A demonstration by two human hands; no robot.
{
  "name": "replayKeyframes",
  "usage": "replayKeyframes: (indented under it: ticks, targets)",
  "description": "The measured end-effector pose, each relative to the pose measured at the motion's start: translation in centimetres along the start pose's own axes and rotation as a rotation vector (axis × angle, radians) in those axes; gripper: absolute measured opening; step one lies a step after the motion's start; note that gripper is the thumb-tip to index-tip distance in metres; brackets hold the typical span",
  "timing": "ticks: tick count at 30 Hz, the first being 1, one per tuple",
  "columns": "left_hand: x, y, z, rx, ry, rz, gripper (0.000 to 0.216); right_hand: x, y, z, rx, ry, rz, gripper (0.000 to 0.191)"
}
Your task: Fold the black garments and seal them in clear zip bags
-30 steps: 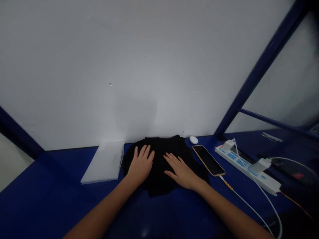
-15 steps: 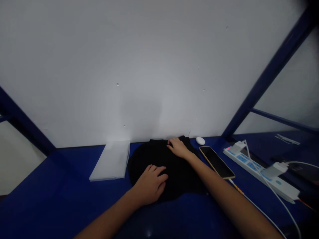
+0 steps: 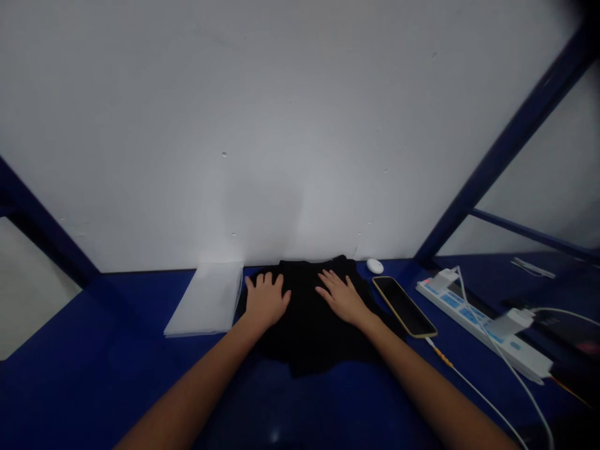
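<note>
A black garment [image 3: 307,337] lies spread on the blue tabletop [image 3: 117,362] against the wall; its exact kind cannot be made out. My left hand [image 3: 266,301] rests flat on its left part with the fingers spread. On the right part lies my right hand [image 3: 344,299], palm down, fingers apart. Neither hand grips the cloth. Just left of the garment is a stack of white paper [image 3: 206,300]. To its right a phone [image 3: 405,306] in a yellowish case lies face up, with a white cable [image 3: 478,394] at its near end.
A small white rounded case [image 3: 374,266] sits by the wall behind the phone. At the right runs a white power strip [image 3: 487,334] with chargers and cables plugged in. Blue metal posts [image 3: 497,144] slant up on both sides before the pale wall [image 3: 300,125].
My left hand has moved forward from the garment's near left part to its far left, fingers now spread. My right hand has come slightly nearer and flattened out. The garment's near edge has changed shape.
</note>
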State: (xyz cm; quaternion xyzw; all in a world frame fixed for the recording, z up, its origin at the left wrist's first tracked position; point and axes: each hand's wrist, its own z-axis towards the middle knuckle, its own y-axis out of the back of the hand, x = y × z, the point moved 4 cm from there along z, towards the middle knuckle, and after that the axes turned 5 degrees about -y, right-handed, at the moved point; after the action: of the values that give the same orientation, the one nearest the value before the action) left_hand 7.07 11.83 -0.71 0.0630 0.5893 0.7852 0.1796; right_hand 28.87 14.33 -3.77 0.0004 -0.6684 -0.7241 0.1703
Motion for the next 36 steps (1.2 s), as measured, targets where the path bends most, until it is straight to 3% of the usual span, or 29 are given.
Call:
replayKeyframes:
  ticks: [4,6,10,13,18,22,29,33,36]
  targets:
    - [-0.4,-0.2,-1.1,-0.085,-0.047,0.1,0.051,-0.2,-0.2,-0.1,-0.018,0.003,0.015,0.062]
    - [-1.7,0.0,-2.1,-0.089,-0.196,0.073,0.05,-0.4,-0.4,0.0,-0.03,0.008,0.016,0.061]
    - [-3.6,-0.1,-4.7,0.027,-0.467,-0.102,0.048,-0.6,-0.4,0.0,-0.057,0.007,0.03,0.062]
    - [-3.2,-0.3,-5.9,0.078,-0.494,-0.202,0.047,-0.1,0.5,-0.3,-0.125,0.044,0.11,0.058]
    - [-3.0,0.2,-6.3,0.071,-0.528,-0.226,0.044,1.8,2.5,-1.5,-0.301,0.242,0.248,0.039]
    - [-4.1,1.1,-6.9,0.033,-0.608,-0.217,0.026,2.2,2.3,-1.5,-0.281,0.249,0.28,0.033]
    - [-4.9,1.0,-7.2,0.03,-0.691,-0.195,0.021,2.2,2.0,4.3,-0.216,0.161,0.282,0.033]
    - [-4.8,0.9,-7.2,0.021,-0.718,-0.165,0.021,3.3,1.4,7.7,-0.135,0.176,0.218,0.017]
    - [-4.9,0.7,-7.3,0.015,-0.75,-0.128,0.024,3.7,1.3,9.1,-0.156,0.134,0.177,0.012]
